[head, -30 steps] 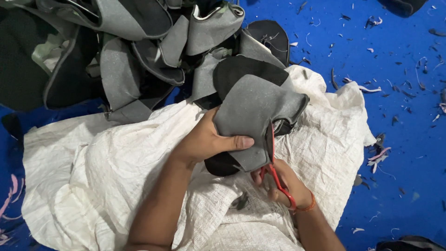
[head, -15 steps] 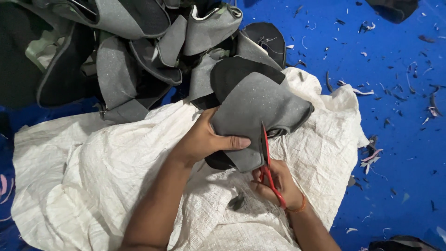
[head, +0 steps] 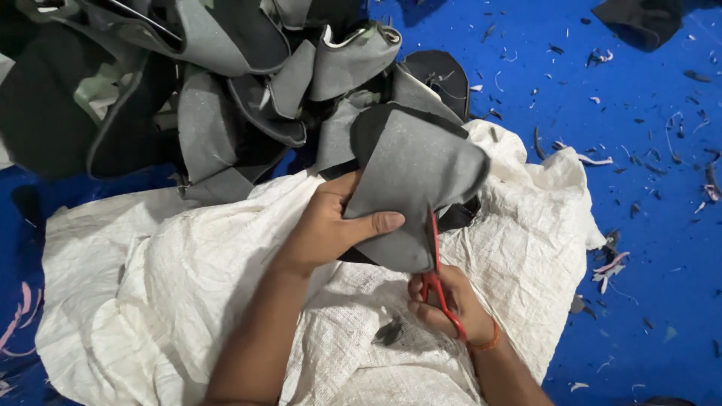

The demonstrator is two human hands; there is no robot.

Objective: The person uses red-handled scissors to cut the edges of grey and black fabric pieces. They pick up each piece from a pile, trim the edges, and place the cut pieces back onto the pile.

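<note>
Grey foam piece point(head: 410, 180), black on its underside, is being held up over the white woven sack point(head: 188, 286) that is lying on the blue floor point(head: 639, 188). Left hand point(head: 331, 225) is gripping its left edge, thumb lying across the grey face, fingers tucked behind. Right hand point(head: 444, 301) is clenching the handles of the red scissors point(head: 436, 271); the blades are pointing upward along the piece's lower right edge, touching it. Heap of similar grey and black pieces point(head: 226, 90) is sitting just beyond the sack. Small offcuts point(head: 605, 267) are lying scattered on the floor to the right.
</note>
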